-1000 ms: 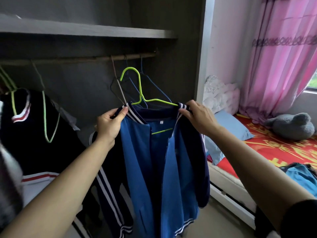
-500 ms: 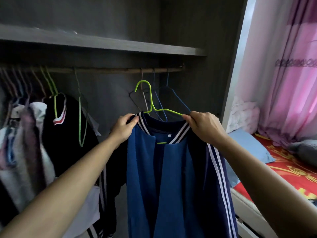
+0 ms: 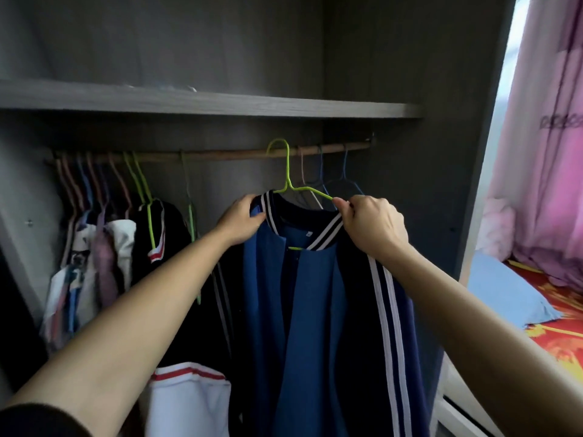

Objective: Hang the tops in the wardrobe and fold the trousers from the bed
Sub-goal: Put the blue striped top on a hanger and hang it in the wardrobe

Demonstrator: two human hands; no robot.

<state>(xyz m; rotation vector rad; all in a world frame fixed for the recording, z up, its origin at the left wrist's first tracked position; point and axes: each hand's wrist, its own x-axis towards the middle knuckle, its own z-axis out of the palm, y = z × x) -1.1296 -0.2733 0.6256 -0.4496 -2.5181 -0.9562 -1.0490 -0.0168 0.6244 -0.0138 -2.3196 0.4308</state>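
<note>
While both hands hold its shoulders, the blue jacket point(image 3: 315, 310) hangs limp below them on a green hanger point(image 3: 287, 171): L hand point(image 3: 241, 220) curls round shoulder fabric, R hand point(image 3: 372, 225) pinches collar edge w/ wire. Soft, light, prob. slips off, so grip cloth + wire together. Vs 0.5 s ago, hook has risen to the rail point(image 3: 220, 155) above the hands.

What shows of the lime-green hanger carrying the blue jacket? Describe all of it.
The lime-green hanger is thin and wire-like. Its hook overlaps the wooden rod; whether it rests there is unclear. Its arms run inside the striped collar of the blue jacket, the bottom bar showing in the neck opening. The right hand pinches its right arm; the left hand grips the jacket's other shoulder.
</note>
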